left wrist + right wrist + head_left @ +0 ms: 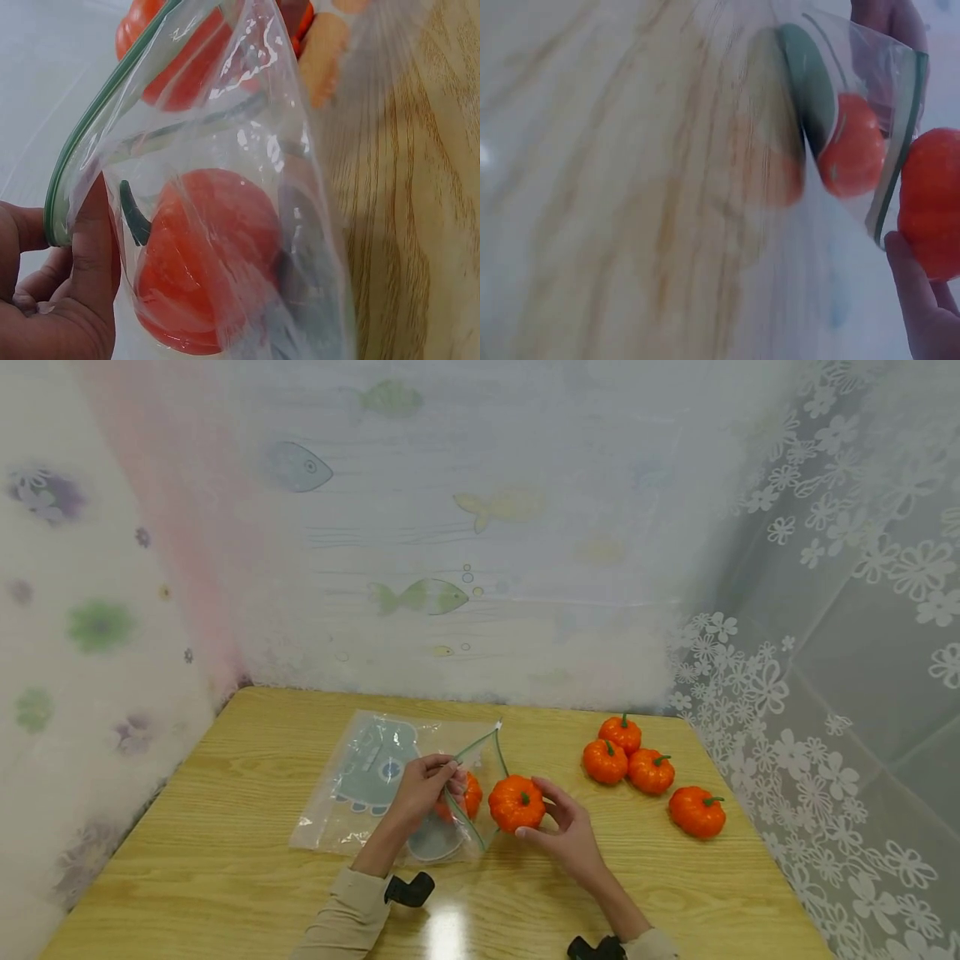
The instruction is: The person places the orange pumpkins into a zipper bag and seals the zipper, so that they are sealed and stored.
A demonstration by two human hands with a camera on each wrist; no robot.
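Observation:
My left hand (422, 793) pinches the green-edged mouth of a clear zip bag (330, 827), holding it spread toward the right. Inside the bag, near that hand, lies one orange toy pumpkin (206, 262) with a dark green stem. Just outside the opening, my right hand (566, 831) grips a second orange pumpkin (516, 803) between thumb and fingers. In the right wrist view this held pumpkin (934, 202) is right at the bag's green rim (900, 142). A pale blue cartoon figure is printed on the bag.
Several more orange pumpkins stand at the table's right: a group (605, 762) toward the back and a single one (697, 812) nearer the right edge. The wooden table (202, 827) meets a patterned curtain (465, 543) behind and at both sides.

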